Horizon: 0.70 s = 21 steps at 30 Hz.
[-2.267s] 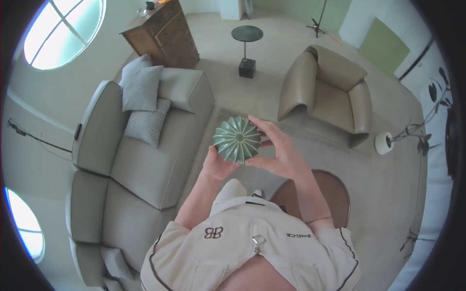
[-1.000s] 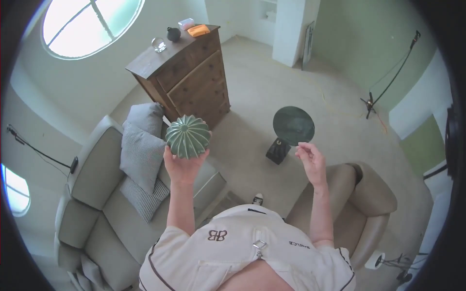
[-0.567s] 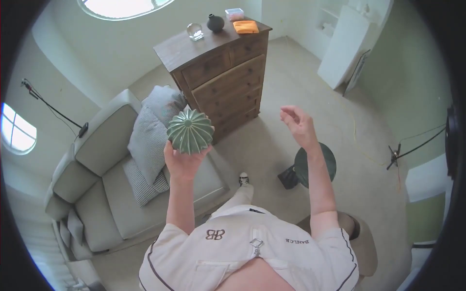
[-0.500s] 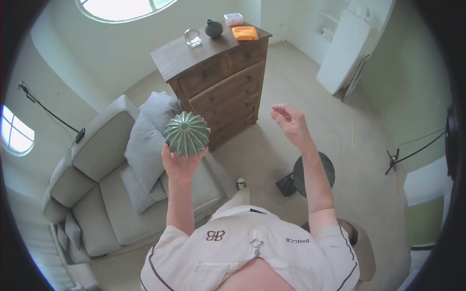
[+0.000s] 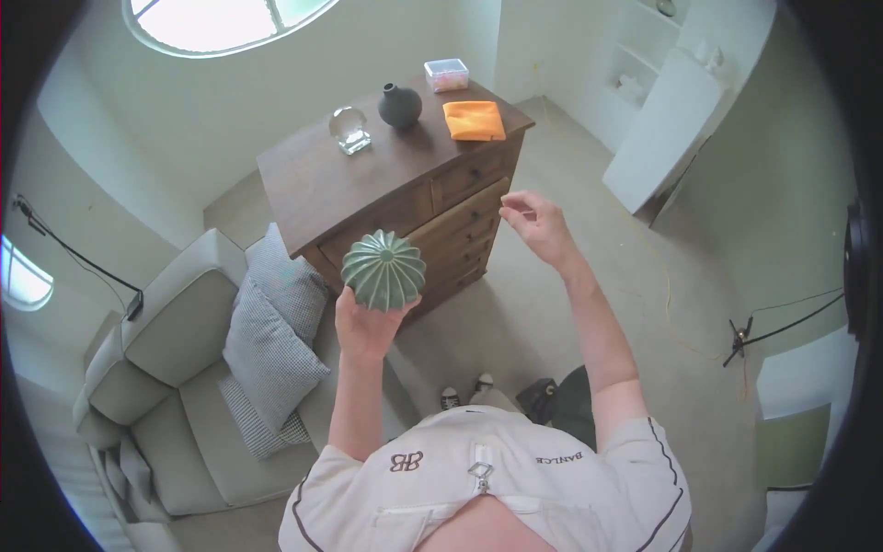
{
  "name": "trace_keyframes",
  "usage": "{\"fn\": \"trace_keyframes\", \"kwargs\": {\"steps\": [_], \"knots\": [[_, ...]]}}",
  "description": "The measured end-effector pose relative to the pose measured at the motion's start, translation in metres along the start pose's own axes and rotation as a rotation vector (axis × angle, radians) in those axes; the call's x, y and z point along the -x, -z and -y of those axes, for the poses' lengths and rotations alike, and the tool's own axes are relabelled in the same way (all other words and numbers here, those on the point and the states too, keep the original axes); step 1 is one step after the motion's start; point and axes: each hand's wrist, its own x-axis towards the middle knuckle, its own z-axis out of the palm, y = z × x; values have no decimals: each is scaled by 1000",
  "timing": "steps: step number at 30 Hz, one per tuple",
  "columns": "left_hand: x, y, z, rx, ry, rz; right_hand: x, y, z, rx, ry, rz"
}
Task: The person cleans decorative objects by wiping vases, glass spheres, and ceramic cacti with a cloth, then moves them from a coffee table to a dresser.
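Green ribbed vase (image 5: 384, 269) sits cupped in the left hand (image 5: 366, 324), fingers curled under it, raised before the dresser (image 5: 368, 189). The right hand (image 5: 536, 227) hangs empty, fingers loosely bent, near the drawers. A sofa (image 5: 175, 368) stands left.

The ribbed pot (image 5: 384, 269) is glossy sage green, its ridges paler than its grooves. The chest of drawers (image 5: 317, 189) is dark brown wood; on it are an orange cloth (image 5: 474, 120) and a charcoal vase (image 5: 399, 106). The sofa (image 5: 175, 313) is pale beige, with a plain grey cushion (image 5: 276, 322) and a second cushion (image 5: 262, 428) in what looks like a fine check. The shirt (image 5: 552, 478) is cream with dark piping.
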Motion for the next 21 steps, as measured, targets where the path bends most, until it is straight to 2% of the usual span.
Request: {"fn": "trace_keyframes", "kwargs": {"steps": [6,12,14,18,21], "knots": [[-44,6,-3,-54,-70,-42,-142,-11,-36,260,292,-135],[-88,-3,5,-16,-172,-140,-224,-9,-54,744,358,101],[-101,-4,13,-47,-185,-160,-233,-9,-54,861,415,88],[-107,5,22,-67,-186,-210,-250,-12,-63,809,507,61],[-116,0,24,-167,-166,-130,-234,1,-45,536,451,-27]]}}
